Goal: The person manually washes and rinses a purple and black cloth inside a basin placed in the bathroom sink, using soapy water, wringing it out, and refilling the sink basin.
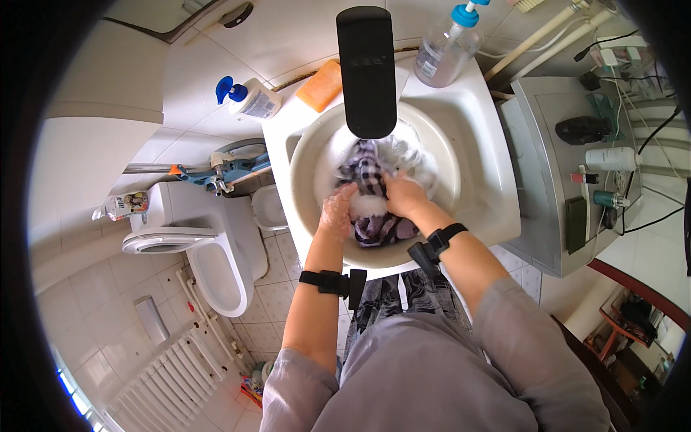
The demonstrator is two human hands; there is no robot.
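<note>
Inside a round pale basin [452, 178], a wet checked cloth [371, 171] in dark purple and white lies bunched among white suds [418, 156]. My left hand [337, 209], streaked with lather, grips its left side. From the right, my right hand [406, 195] closes on the same cloth, its fingers slightly blurred and partly hidden by the folds. A clump of foam sits between the hands. Nearer to me, a darker purple patterned bunch of fabric [383, 231] rests against the basin's wall; whether it belongs to the same piece I cannot tell.
The basin stands in a white washbasin [488, 178], under a flat black tap [367, 70]. Behind are an orange soap bar [319, 86], a blue-topped pump bottle [256, 100] and a clear one [445, 54]. A toilet [216, 275] is left; a grey appliance [534, 162] with bottles is right.
</note>
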